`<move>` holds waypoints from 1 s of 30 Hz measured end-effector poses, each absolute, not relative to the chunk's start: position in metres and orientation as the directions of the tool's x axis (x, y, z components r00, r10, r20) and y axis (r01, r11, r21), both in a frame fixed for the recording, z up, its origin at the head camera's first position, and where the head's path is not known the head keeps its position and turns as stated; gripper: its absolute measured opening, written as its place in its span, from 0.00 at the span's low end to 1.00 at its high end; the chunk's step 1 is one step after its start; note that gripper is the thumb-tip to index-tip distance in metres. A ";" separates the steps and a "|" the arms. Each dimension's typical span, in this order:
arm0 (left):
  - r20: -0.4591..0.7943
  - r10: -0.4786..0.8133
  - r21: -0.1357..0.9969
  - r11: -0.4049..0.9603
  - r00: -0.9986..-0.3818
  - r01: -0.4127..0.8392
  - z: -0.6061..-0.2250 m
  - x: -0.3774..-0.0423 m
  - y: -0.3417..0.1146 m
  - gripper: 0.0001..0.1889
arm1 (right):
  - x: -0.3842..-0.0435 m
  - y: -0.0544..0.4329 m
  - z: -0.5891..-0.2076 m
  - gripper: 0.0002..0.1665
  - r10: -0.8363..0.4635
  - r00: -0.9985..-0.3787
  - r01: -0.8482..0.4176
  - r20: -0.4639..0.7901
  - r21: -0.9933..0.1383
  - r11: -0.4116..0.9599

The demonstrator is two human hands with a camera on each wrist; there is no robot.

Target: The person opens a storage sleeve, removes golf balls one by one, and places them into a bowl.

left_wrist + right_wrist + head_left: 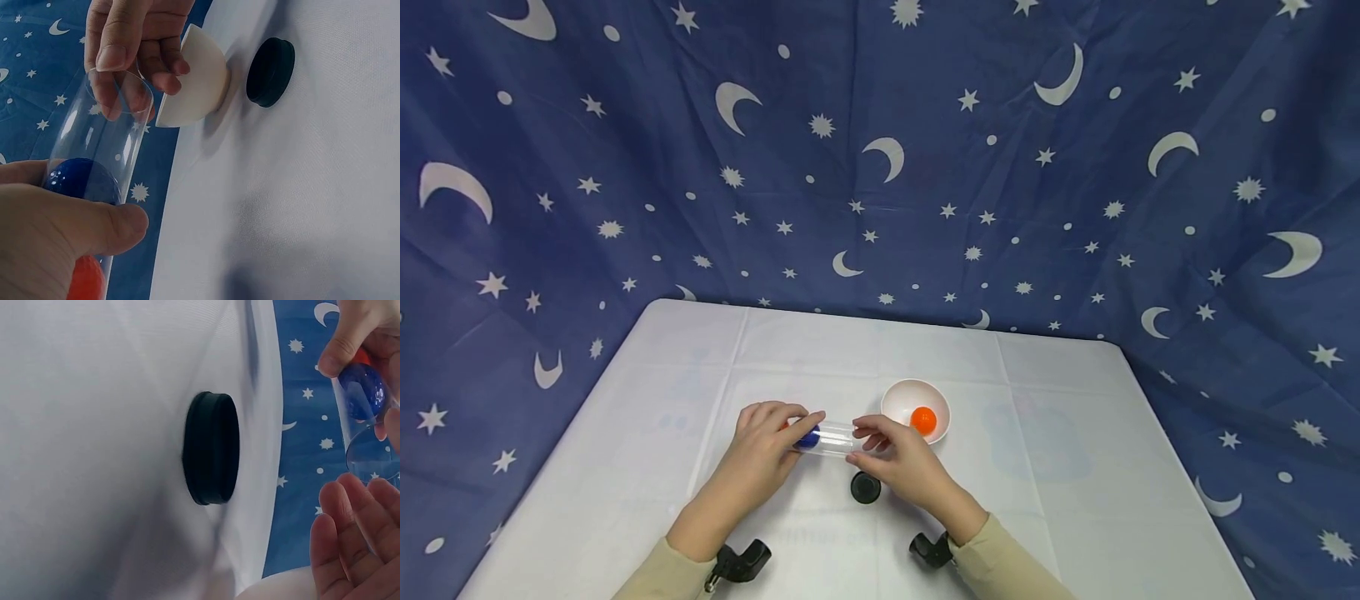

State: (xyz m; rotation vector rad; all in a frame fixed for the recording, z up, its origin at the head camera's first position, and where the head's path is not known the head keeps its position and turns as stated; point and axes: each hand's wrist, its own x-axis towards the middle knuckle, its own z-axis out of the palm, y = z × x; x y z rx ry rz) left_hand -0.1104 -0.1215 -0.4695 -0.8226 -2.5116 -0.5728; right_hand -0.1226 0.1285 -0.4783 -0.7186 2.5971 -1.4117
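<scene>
My left hand (760,446) grips a clear tube (837,439) that lies nearly level in the head view. Inside it are a blue ball (78,178) and, deeper behind the left thumb, an orange-red ball (86,282). At the tube's open end is my right hand (906,467), thumb and fingertips right at the rim, fingers loosely extended with no ball among them. A dark round cap (212,450) rests on the table below the right hand. Just beyond that hand stands a white bowl (897,398) with an orange ball (923,420) in it.
A white cloth covers the table (1097,433). Behind it hangs a blue curtain (925,225) printed with moons and stars. Black wrist-worn mounts (743,562) sit at both sleeve ends, close over the tabletop.
</scene>
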 end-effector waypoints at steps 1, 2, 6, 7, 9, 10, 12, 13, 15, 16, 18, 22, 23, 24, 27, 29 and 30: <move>0.520 0.450 0.239 0.739 -0.726 0.629 -0.469 -0.110 -0.122 0.29 | -0.122 0.128 -0.479 0.28 -0.448 -0.884 -0.355 0.131 -0.812 0.463; 0.524 0.451 0.235 0.739 -0.723 0.631 -0.469 -0.110 -0.122 0.29 | -0.122 0.128 -0.479 0.28 -0.447 -0.885 -0.356 0.131 -0.809 0.467; 0.529 0.455 0.223 0.740 -0.716 0.635 -0.468 -0.109 -0.121 0.30 | -0.120 0.129 -0.479 0.27 -0.448 -0.881 -0.371 0.150 -0.806 0.461; 0.527 0.456 0.223 0.740 -0.717 0.635 -0.467 -0.109 -0.121 0.31 | -0.120 0.129 -0.478 0.27 -0.448 -0.880 -0.375 0.155 -0.807 0.457; 0.522 0.459 0.222 0.741 -0.719 0.634 -0.466 -0.109 -0.121 0.32 | -0.120 0.129 -0.478 0.27 -0.449 -0.878 -0.380 0.162 -0.808 0.450; 0.521 0.458 0.224 0.741 -0.720 0.633 -0.466 -0.109 -0.121 0.32 | -0.120 0.129 -0.478 0.27 -0.450 -0.878 -0.381 0.163 -0.808 0.449; 0.521 0.458 0.228 0.739 -0.720 0.634 -0.465 -0.109 -0.120 0.32 | -0.119 0.129 -0.477 0.27 -0.451 -0.877 -0.381 0.163 -0.810 0.447; 0.523 0.457 0.231 0.737 -0.720 0.635 -0.465 -0.109 -0.120 0.32 | -0.119 0.129 -0.477 0.27 -0.451 -0.878 -0.378 0.162 -0.812 0.445; 0.528 0.453 0.239 0.732 -0.718 0.638 -0.465 -0.109 -0.120 0.31 | -0.119 0.129 -0.477 0.27 -0.450 -0.879 -0.374 0.160 -0.816 0.441; 0.532 0.451 0.242 0.730 -0.717 0.639 -0.465 -0.109 -0.120 0.30 | -0.119 0.129 -0.477 0.27 -0.450 -0.879 -0.372 0.159 -0.818 0.438; 0.539 0.449 0.246 0.725 -0.713 0.643 -0.465 -0.109 -0.119 0.30 | -0.119 0.129 -0.476 0.27 -0.451 -0.878 -0.373 0.162 -0.821 0.433; 0.544 0.451 0.241 0.724 -0.708 0.646 -0.465 -0.109 -0.120 0.31 | -0.119 0.129 -0.475 0.29 -0.451 -0.878 -0.373 0.160 -0.819 0.436; 0.543 0.451 0.239 0.726 -0.708 0.645 -0.465 -0.109 -0.120 0.31 | -0.118 0.129 -0.474 0.29 -0.451 -0.878 -0.374 0.160 -0.818 0.438; 0.541 0.451 0.237 0.728 -0.710 0.644 -0.465 -0.109 -0.120 0.31 | -0.118 0.129 -0.474 0.30 -0.451 -0.878 -0.374 0.159 -0.817 0.440; 0.532 0.450 0.239 0.733 -0.717 0.637 -0.464 -0.109 -0.119 0.31 | -0.118 0.130 -0.472 0.30 -0.451 -0.879 -0.371 0.156 -0.817 0.441; 0.526 0.449 0.241 0.737 -0.723 0.632 -0.463 -0.109 -0.119 0.31 | -0.118 0.130 -0.471 0.29 -0.451 -0.879 -0.372 0.157 -0.817 0.441; 0.522 0.448 0.243 0.738 -0.726 0.630 -0.463 -0.109 -0.119 0.31 | -0.118 0.130 -0.471 0.29 -0.451 -0.879 -0.373 0.157 -0.816 0.442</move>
